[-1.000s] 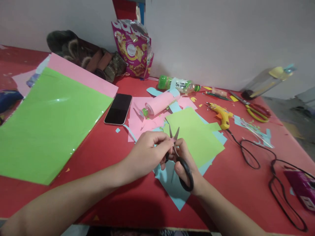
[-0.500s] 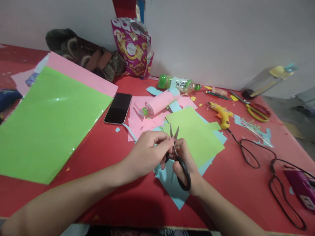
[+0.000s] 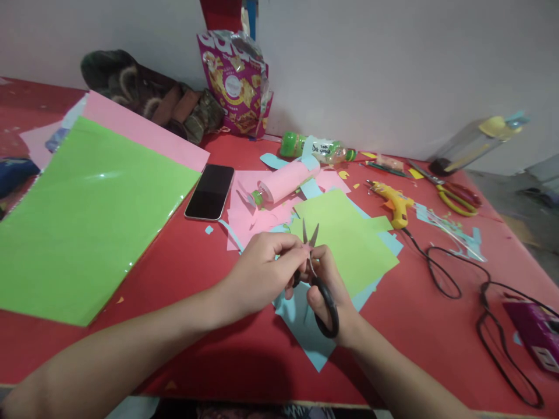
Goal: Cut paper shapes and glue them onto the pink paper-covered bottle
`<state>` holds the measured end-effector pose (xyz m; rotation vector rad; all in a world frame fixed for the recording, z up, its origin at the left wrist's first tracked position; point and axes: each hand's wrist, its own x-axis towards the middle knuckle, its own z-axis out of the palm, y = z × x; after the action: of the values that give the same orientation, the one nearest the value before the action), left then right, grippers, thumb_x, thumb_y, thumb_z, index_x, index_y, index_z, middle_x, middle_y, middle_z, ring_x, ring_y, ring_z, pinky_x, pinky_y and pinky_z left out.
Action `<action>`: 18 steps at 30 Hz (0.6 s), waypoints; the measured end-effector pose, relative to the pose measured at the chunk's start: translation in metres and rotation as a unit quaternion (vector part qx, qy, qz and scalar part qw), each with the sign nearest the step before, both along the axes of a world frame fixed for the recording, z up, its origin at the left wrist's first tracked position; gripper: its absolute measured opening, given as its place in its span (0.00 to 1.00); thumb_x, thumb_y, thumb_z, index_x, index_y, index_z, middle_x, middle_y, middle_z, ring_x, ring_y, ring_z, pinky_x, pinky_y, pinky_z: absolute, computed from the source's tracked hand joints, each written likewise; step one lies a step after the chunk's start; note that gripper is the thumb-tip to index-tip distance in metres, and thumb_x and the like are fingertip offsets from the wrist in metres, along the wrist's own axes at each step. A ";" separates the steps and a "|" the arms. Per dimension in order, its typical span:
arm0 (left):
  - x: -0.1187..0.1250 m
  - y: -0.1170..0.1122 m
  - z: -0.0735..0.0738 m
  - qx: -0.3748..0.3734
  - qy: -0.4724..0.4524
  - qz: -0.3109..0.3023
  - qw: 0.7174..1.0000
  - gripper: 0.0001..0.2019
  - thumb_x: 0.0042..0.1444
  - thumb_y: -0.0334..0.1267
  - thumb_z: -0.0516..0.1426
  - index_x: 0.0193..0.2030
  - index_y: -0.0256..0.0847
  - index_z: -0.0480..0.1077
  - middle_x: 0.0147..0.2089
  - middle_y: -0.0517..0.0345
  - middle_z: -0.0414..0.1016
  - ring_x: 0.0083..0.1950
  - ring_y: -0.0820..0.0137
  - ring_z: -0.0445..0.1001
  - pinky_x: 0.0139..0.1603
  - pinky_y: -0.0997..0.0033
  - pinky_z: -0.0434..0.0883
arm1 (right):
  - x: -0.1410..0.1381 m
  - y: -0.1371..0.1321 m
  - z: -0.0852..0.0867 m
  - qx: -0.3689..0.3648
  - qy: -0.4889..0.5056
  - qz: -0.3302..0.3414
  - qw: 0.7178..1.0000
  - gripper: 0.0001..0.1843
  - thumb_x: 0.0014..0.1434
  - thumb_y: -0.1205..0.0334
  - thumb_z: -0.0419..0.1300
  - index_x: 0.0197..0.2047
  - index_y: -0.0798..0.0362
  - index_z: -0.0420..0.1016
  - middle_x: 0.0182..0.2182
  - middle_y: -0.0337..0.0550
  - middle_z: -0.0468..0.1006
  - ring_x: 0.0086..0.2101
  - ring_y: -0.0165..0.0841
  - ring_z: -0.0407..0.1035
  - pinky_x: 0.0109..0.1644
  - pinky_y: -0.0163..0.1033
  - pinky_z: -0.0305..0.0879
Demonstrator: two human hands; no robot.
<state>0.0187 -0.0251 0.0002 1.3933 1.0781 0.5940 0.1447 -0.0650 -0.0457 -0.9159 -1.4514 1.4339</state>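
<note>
My right hand (image 3: 328, 291) grips black-handled scissors (image 3: 321, 285), blades slightly apart and pointing away from me. My left hand (image 3: 262, 270) pinches a tiny pink paper scrap (image 3: 307, 249) right at the blades; the scrap is mostly hidden by my fingertips. Both hands hover over a light blue paper sheet (image 3: 305, 331) and a small green sheet (image 3: 345, 238) on the red table (image 3: 196, 302).
A large green sheet (image 3: 82, 215) over pink paper lies left, a phone (image 3: 210, 191) beside it. A pink-wrapped bottle (image 3: 282, 183), green bottle (image 3: 317, 149), snack bag (image 3: 236, 81), yellow glue gun (image 3: 393, 203) with black cord (image 3: 445, 279), and yellow-red scissors (image 3: 454, 195) lie beyond and right.
The scissor blades have narrowed slightly and my right hand shifted a little toward me. My left hand keeps its pinch.
</note>
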 end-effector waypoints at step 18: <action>0.000 0.000 0.000 0.006 0.004 0.001 1.000 0.13 0.51 0.34 0.47 0.16 0.36 0.59 0.16 0.64 0.61 0.20 0.78 0.62 0.22 0.80 0.59 | 0.000 -0.001 0.000 -0.007 0.016 -0.004 1.000 0.19 0.51 0.44 0.50 0.35 0.49 0.51 0.27 0.37 0.59 0.26 0.29 0.56 0.30 0.38 0.55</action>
<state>0.0189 -0.0249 -0.0001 1.4064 1.0843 0.5963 0.1442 -0.0656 -0.0456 -0.9024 -1.4140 1.4491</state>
